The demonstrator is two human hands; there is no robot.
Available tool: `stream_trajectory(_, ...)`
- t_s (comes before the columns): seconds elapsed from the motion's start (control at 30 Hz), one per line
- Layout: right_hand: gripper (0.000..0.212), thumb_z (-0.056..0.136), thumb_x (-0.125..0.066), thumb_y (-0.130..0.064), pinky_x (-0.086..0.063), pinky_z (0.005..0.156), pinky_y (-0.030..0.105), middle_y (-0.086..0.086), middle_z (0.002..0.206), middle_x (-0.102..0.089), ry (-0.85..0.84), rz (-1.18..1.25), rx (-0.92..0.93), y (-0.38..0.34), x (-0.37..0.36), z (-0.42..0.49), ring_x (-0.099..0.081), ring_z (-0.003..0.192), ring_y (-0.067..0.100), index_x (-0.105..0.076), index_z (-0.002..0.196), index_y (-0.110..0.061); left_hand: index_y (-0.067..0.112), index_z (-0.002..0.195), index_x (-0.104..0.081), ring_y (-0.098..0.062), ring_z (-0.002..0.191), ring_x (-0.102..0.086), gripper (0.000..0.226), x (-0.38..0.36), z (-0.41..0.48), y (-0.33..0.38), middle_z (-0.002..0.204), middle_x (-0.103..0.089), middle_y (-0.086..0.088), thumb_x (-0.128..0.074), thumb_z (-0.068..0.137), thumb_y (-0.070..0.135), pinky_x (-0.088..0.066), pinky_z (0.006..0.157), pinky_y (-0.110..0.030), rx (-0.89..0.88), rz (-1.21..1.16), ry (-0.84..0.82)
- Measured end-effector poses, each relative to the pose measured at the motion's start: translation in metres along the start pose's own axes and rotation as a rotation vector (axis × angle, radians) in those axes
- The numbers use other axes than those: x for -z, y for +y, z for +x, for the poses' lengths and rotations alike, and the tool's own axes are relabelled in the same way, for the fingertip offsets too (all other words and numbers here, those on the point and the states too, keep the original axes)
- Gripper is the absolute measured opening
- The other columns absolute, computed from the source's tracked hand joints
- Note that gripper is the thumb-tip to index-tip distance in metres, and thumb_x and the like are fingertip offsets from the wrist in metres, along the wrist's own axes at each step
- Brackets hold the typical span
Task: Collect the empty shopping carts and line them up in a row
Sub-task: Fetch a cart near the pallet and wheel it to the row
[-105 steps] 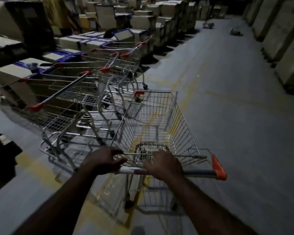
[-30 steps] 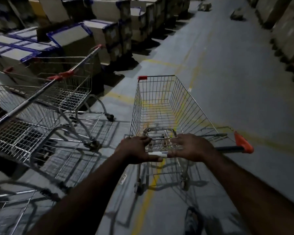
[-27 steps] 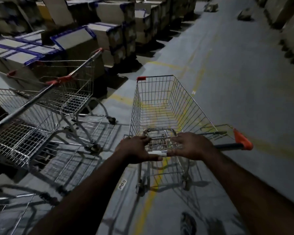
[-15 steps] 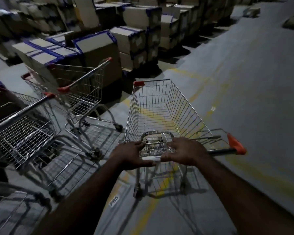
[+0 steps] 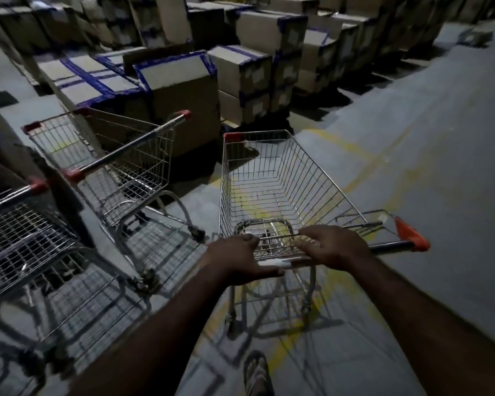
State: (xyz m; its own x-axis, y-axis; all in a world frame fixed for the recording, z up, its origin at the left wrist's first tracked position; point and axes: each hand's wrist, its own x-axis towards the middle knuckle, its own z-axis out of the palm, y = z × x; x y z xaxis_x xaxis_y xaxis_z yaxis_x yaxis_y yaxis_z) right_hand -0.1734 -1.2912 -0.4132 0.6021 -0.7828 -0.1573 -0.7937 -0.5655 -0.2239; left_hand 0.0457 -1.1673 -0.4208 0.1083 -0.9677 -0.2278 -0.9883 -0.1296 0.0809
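Observation:
An empty wire shopping cart point(image 5: 272, 178) with red corner caps stands right in front of me on the grey floor. My left hand point(image 5: 237, 260) and my right hand point(image 5: 332, 247) both grip its handle bar point(image 5: 392, 247), close together near the bar's left end. To the left stands a second empty cart point(image 5: 120, 164), its nose toward the boxes. A third cart point(image 5: 20, 238) is at the far left, partly cut off by the frame edge. The cart I hold is beside the second one, with a gap between them.
Stacked cardboard boxes point(image 5: 183, 90) with blue tape fill the area ahead and to the left, close to the carts' fronts. Grey floor with faded yellow lines point(image 5: 363, 155) stretches to the right. My sandalled foot point(image 5: 257, 372) shows at the bottom.
The cart in my hands has rolled forward past the row and swung left toward the boxes. The parked carts now lie beside it on the left. Both hands have stayed on the handle.

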Motion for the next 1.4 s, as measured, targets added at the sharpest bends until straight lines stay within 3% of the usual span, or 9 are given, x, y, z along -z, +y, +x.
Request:
stream_trajectory(0.1, 0.098, 0.068, -0.02, -0.096, -0.045, 0.1, 0.036, -0.012, 0.14, -0.061, 0.0, 0.006, -0.004, 0.028, 0.015, 0.056, -0.057, 0.129, 0.018, -0.061, 0.136, -0.04, 0.031, 0.149, -0.039, -0.027, 0.136, -0.045, 0.131, 0.009, 0.052, 0.003, 0.155, -0.041, 0.006, -0.015, 0.047, 0.111, -0.04, 0.107, -0.049, 0.071, -0.032, 0.004)
stream_trajectory(0.23, 0.092, 0.068, -0.024, -0.091, -0.044, 0.101, 0.035, -0.014, 0.141, -0.06, -0.018, -0.008, 0.036, 0.058, 0.033, 0.129, -0.056, 0.129, 0.014, -0.06, 0.136, -0.04, 0.029, 0.145, -0.043, -0.024, 0.136, -0.044, 0.121, 0.031, 0.109, 0.003, 0.152, -0.044, 0.006, -0.02, 0.055, 0.107, -0.035, 0.105, -0.05, 0.088, -0.038, 0.021)
stream_trajectory(0.67, 0.089, 0.068, -0.024, -0.089, -0.048, 0.097, 0.038, -0.009, 0.138, -0.063, -0.045, -0.032, 0.276, 0.104, 0.071, 0.338, -0.06, 0.124, 0.019, -0.06, 0.135, -0.041, 0.026, 0.151, -0.037, -0.024, 0.138, -0.043, 0.123, 0.072, 0.265, -0.024, 0.156, -0.04, 0.003, -0.019, 0.058, 0.105, -0.039, 0.108, -0.049, 0.297, -0.069, 0.025)
stream_trajectory(0.83, 0.095, 0.067, -0.023, -0.093, -0.049, 0.1, 0.042, -0.01, 0.139, -0.063, -0.077, -0.044, 0.36, 0.106, 0.085, 0.398, -0.061, 0.123, 0.021, -0.059, 0.137, -0.039, 0.027, 0.145, -0.045, -0.025, 0.131, -0.05, 0.12, 0.081, 0.306, -0.03, 0.151, -0.047, 0.003, -0.017, 0.059, 0.105, -0.047, 0.1, -0.046, 0.384, -0.066, 0.038)
stream_trajectory(1.17, 0.102, 0.065, -0.019, -0.095, -0.046, 0.104, 0.041, -0.012, 0.144, -0.058, -0.136, -0.042, 0.433, 0.078, 0.103, 0.482, -0.057, 0.128, 0.017, -0.059, 0.139, -0.037, 0.034, 0.15, -0.037, -0.027, 0.134, -0.048, 0.114, 0.097, 0.356, -0.075, 0.156, -0.042, 0.003, -0.022, 0.061, 0.104, -0.044, 0.104, -0.048, 0.483, -0.122, 0.018)
stream_trajectory(1.3, 0.094, 0.07, -0.025, -0.092, -0.042, 0.107, 0.046, -0.011, 0.149, -0.054, -0.174, -0.039, 0.428, 0.061, 0.107, 0.517, -0.053, 0.132, 0.017, -0.056, 0.141, -0.038, 0.034, 0.148, -0.039, -0.028, 0.132, -0.049, 0.122, 0.098, 0.381, -0.106, 0.154, -0.044, 0.001, -0.015, 0.054, 0.108, -0.045, 0.101, -0.052, 0.528, -0.172, 0.035)
stream_trajectory(1.4, 0.079, 0.079, -0.033, -0.083, -0.043, 0.104, 0.045, -0.008, 0.148, -0.054, -0.153, -0.066, 0.438, 0.05, 0.106, 0.543, -0.053, 0.132, 0.018, -0.056, 0.141, -0.04, 0.032, 0.15, -0.036, -0.028, 0.139, -0.041, 0.116, 0.099, 0.396, -0.127, 0.158, -0.037, -0.001, -0.01, 0.063, 0.104, -0.04, 0.105, -0.058, 0.534, -0.218, 0.076)
